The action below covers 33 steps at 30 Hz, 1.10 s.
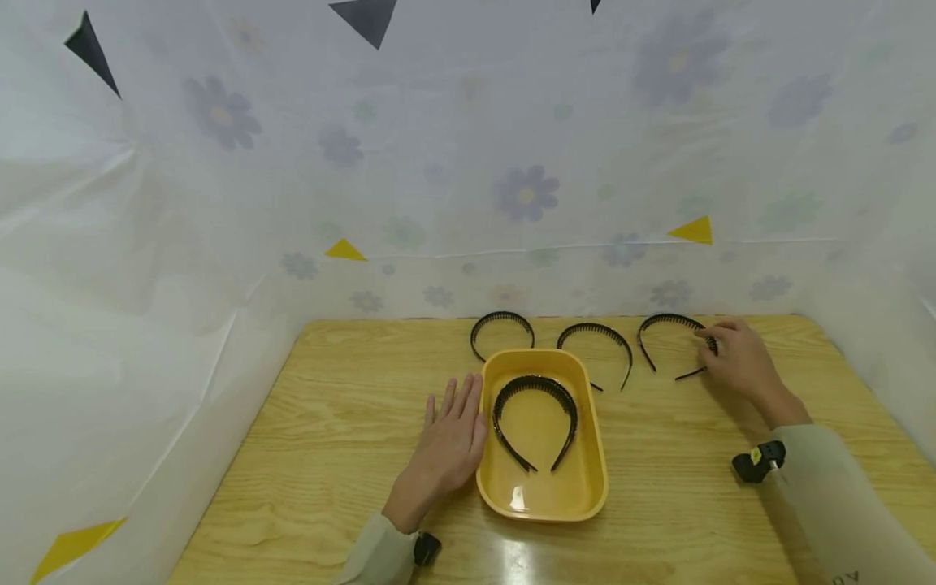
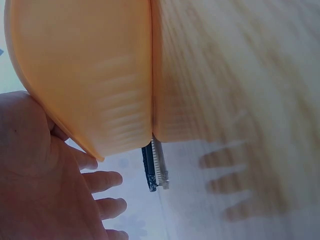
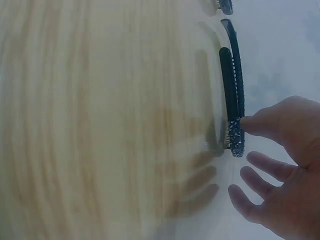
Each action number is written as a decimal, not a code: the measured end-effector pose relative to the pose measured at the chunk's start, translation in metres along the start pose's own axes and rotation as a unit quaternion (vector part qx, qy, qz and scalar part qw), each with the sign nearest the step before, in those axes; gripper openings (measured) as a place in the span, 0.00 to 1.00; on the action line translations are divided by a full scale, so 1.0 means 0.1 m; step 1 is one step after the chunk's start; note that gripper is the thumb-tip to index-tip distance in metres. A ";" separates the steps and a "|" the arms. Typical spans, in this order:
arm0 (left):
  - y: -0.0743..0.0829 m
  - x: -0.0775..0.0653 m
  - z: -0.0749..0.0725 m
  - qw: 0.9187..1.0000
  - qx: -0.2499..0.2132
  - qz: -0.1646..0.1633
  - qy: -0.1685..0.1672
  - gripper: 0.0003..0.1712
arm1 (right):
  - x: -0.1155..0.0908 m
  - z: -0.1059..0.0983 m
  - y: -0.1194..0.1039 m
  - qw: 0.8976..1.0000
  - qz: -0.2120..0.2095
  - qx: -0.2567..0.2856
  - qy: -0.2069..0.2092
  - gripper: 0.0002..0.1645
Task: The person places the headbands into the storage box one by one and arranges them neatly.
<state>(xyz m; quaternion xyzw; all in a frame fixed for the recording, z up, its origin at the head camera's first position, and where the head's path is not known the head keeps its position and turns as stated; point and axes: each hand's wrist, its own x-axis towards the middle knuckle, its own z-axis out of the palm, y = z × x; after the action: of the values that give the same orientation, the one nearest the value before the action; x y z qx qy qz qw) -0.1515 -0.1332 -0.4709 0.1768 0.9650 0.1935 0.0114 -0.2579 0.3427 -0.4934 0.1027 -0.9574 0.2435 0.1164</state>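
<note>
My left hand (image 1: 448,447) lies with straight fingers against the left side of a yellow plastic tray (image 1: 598,487). In the left wrist view, the fingers (image 2: 102,181) reach past the tray's rim. Black toothed headbands (image 1: 536,382), stacked so that they look like more than one, lie inside the tray. At the right, my right hand (image 1: 742,361) pinches the right side of a black headband (image 1: 669,318) on the table. In the right wrist view, the thumb touches this headband (image 3: 228,85) near its glittery part; the other fingers are spread below.
Behind the tray lie two more black headbands, one at the left (image 1: 502,314) and one in the middle (image 1: 595,327), both partly hidden by the tray's rim. The wooden table (image 1: 351,422) ends at a flower-printed white sheet (image 1: 439,187) at the back and sides.
</note>
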 end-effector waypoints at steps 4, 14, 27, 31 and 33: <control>0.01 0.00 0.00 1.000 -0.002 -0.002 -0.002 0.34 | -0.01 0.00 0.02 1.000 0.010 0.006 -0.018 0.20; 0.01 -0.01 0.00 1.000 -0.005 -0.002 0.000 0.34 | -0.05 0.02 0.02 0.999 0.007 0.020 -0.026 0.19; 0.01 0.00 -0.01 1.000 -0.005 -0.002 0.001 0.34 | -0.08 -0.08 -0.06 0.997 0.032 0.045 -0.061 0.24; 0.01 -0.01 -0.05 1.000 -0.008 -0.002 -0.003 0.34 | -0.11 -0.18 -0.13 0.995 0.041 0.048 -0.073 0.24; 0.02 -0.02 -0.08 1.000 -0.011 -0.002 -0.006 0.34 | -0.12 -0.23 -0.16 0.995 0.045 0.047 -0.075 0.24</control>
<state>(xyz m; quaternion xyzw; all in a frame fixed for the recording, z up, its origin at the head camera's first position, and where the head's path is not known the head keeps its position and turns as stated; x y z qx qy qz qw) -0.1494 -0.1355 -0.4626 0.1759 0.9630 0.2034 0.0194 -0.2383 0.3416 -0.4701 0.0831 -0.9545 0.2850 0.0281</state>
